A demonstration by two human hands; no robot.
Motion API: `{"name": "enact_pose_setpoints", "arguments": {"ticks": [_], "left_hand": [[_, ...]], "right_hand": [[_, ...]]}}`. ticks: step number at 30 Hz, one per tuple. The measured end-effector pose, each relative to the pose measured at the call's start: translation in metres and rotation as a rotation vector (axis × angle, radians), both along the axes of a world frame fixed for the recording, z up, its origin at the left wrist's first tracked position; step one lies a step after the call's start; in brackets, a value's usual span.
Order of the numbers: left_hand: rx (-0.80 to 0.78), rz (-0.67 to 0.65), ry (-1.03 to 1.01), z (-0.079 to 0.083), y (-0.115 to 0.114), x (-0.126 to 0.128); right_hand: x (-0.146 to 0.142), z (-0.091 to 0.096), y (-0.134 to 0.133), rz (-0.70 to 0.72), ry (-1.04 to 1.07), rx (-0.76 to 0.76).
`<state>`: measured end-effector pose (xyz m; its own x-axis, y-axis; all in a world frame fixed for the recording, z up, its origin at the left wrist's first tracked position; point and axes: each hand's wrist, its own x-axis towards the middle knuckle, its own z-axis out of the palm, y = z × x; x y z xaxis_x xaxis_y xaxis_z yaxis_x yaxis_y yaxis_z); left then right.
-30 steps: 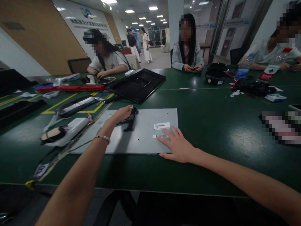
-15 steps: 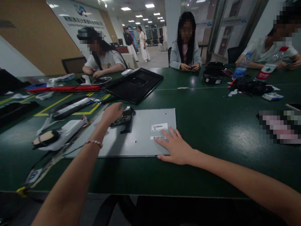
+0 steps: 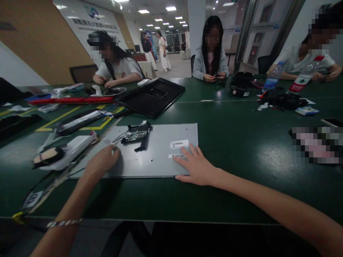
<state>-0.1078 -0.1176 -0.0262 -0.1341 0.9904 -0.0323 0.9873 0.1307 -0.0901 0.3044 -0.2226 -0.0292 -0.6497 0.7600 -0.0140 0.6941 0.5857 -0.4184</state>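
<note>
A flat silver-grey display panel (image 3: 160, 132) lies on the green table with its labelled back face up. On it sits a black bracket (image 3: 142, 144) holding a circuit board (image 3: 136, 133), with thin cables (image 3: 120, 137) running from its left side. My left hand (image 3: 103, 160) is over the left part of the panel, its fingers curled together near the cable ends; what is between them, if anything, is hidden. Flat and spread, my right hand (image 3: 199, 167) rests on the panel's right front corner, its fingertips by the white labels (image 3: 179, 144).
Behind the panel lies a black monitor back cover (image 3: 150, 98). To the left are a white device (image 3: 71, 151), a long black-and-white part (image 3: 80, 121) and a red strip (image 3: 72, 101). Bottles (image 3: 272, 80) and a black bundle (image 3: 284, 99) stand at right. Several people sit across the table.
My left hand has come off the circuit board, moving towards me and slightly left, so the board and its bracket now show. My right hand stays spread on the panel.
</note>
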Motion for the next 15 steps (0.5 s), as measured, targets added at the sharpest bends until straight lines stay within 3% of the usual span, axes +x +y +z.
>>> {"name": "enact_pose_setpoints", "arguments": {"ticks": [7,11,15], "left_hand": [[0.076,0.059,0.106,0.007,-0.004,0.006],[0.07,0.112,0.147,0.027,0.006,0.007],[0.19,0.085,0.107,0.051,0.033,0.011]], "right_hand": [[-0.011,0.004,0.003,-0.025,-0.003,0.019],[-0.017,0.003,0.003,-0.046,-0.003,0.017],[-0.02,0.001,0.002,-0.078,-0.002,0.019]]}}
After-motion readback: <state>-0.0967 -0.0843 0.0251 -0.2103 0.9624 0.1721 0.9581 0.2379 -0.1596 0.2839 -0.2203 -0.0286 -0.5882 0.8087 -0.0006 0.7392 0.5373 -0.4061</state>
